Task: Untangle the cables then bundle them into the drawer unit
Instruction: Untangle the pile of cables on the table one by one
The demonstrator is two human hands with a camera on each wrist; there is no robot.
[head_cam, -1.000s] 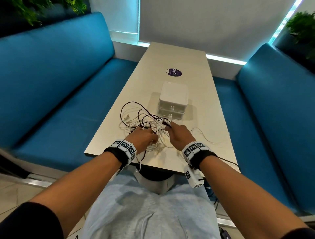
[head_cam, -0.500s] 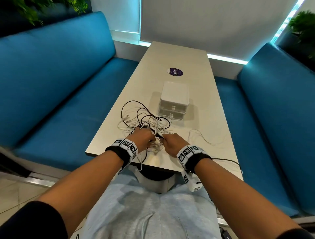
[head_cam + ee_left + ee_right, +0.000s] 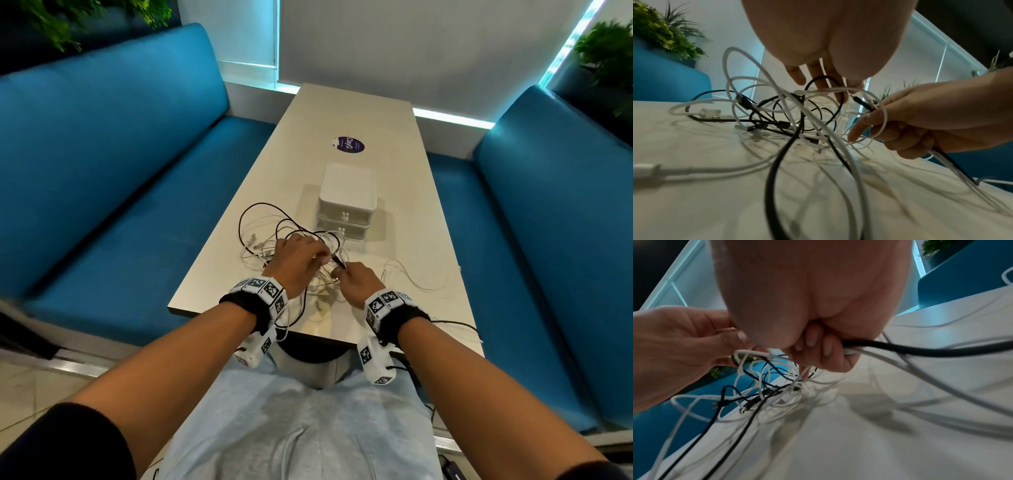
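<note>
A tangle of black and white cables [image 3: 263,240] lies on the near end of the pale table [image 3: 404,212], in front of the white two-drawer unit [image 3: 347,192], whose drawers are closed. My left hand [image 3: 320,255] hovers over the tangle and pinches a loop of white cable [image 3: 748,352] between thumb and finger. My right hand [image 3: 342,272] sits just right of it. Its curled fingers [image 3: 818,345] grip a black cable [image 3: 920,350] together with thin white ones, and the black plug end [image 3: 863,104] sticks up out of the fist.
A loose white cable [image 3: 411,277] trails over the table to the right of my hands. A purple sticker [image 3: 350,144] lies beyond the drawer unit. Blue benches [image 3: 102,178] flank the table on both sides. The table's near edge is just below my wrists.
My right hand drew back from the drawer unit toward me, keeping hold of the black cable. My left hand rose slightly off the tangle, lifting a white loop.
</note>
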